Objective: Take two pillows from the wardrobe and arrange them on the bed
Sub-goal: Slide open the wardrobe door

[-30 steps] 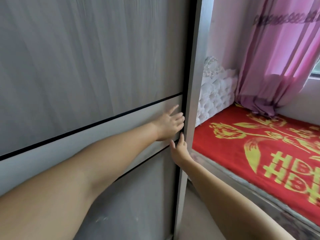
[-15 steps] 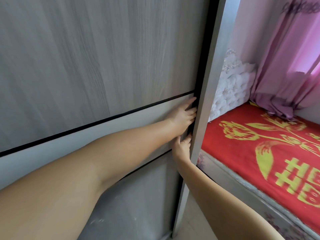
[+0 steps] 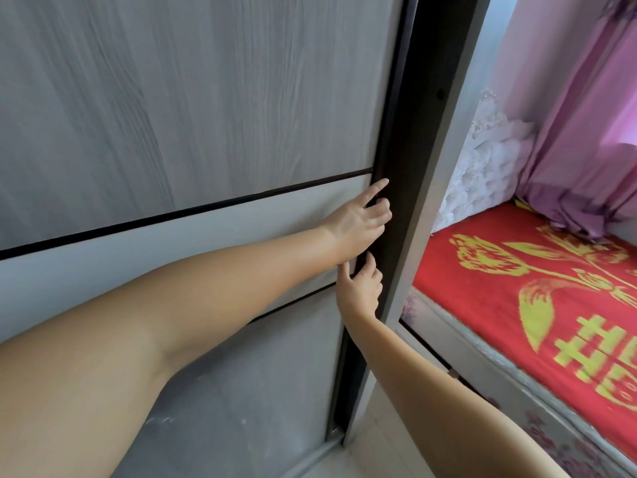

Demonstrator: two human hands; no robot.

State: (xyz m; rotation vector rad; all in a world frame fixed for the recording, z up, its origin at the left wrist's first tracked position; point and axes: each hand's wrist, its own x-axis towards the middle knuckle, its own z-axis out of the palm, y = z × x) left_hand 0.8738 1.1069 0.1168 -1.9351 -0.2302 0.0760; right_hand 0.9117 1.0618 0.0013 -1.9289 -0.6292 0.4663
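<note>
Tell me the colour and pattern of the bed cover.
Red bed cover with yellow flower and character motifs, seen in the head view.

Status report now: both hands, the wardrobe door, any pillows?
Left hand, right hand on sliding door edge. Narrow dark gap open. No pillows visible.

Narrow dark gap [image 3: 410, 201] between sliding door [image 3: 206, 98] and wardrobe frame [image 3: 444, 188].

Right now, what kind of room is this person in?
Most likely a bedroom. There is a bed with a red and gold cover, a tall sliding wardrobe door that both hands are touching at its edge, and a pink curtain hanging by the bed.
</note>
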